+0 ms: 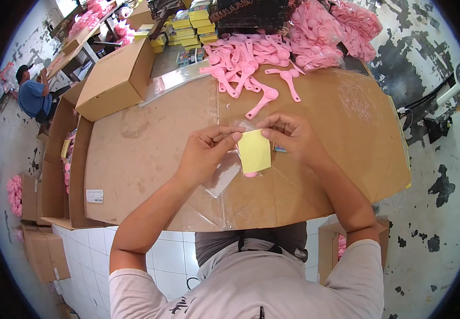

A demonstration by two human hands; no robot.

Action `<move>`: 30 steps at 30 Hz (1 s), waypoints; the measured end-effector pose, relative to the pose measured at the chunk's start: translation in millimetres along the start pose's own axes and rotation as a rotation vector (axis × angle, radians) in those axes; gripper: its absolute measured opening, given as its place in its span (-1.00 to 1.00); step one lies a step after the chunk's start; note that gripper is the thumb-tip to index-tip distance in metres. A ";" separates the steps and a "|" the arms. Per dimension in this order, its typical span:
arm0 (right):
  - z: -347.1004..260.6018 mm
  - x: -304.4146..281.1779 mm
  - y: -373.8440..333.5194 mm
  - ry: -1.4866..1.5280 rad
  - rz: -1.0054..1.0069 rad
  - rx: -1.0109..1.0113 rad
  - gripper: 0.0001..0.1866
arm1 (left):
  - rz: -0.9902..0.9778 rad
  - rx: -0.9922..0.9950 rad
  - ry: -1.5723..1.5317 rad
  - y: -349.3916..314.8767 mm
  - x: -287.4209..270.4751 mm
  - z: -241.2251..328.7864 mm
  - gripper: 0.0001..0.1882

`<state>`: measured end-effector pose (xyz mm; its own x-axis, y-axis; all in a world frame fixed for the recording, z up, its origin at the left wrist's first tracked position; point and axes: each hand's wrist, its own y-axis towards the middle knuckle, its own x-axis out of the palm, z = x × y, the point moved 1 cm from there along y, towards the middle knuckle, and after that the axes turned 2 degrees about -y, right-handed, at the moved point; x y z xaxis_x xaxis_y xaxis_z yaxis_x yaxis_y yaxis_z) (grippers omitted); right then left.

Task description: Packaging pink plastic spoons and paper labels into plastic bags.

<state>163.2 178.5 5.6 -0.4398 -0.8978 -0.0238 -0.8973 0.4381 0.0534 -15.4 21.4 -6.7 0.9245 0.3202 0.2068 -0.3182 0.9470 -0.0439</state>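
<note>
Both my hands pinch the upper corners of a small yellow card (255,152) above the cardboard-covered table. My left hand (206,151) grips its left corner between thumb and fingertips. At the right corner, my right hand (288,135) holds it the same way. A rounded pink tip (250,174) shows below the card; the rest of that piece is hidden. A clear plastic bag (223,178) lies under and beside my left hand. Beyond my hands rests a pile of pink measuring spoons (246,61), with one loose spoon (264,101) nearest me.
Closed carton (116,77) stands at the far left, beside an open box (66,170) with packed pieces. Stacks of yellow cards (190,26) and bagged pink spoons (317,34) line the back. A person (36,93) sits at the left. An open carton (328,250) is below the table.
</note>
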 end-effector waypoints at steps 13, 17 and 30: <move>3.9 -10.3 -5.3 -0.039 0.048 -0.019 -0.83 | -0.038 -0.036 -0.191 0.7 -4.6 1.1 -0.75; 3.1 -10.7 -5.1 -0.115 0.030 0.038 -0.83 | -0.069 -0.096 -0.191 -0.2 -3.2 5.0 -0.75; 7.2 -7.5 -6.3 -0.015 -0.180 -0.073 -0.55 | -0.059 0.029 0.100 4.5 0.7 9.3 -0.67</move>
<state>171.9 182.8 -1.7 -0.2736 -0.9603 -0.0543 -0.9567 0.2658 0.1189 -18.1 25.6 2.4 0.9576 0.2667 0.1093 -0.2676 0.9635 -0.0059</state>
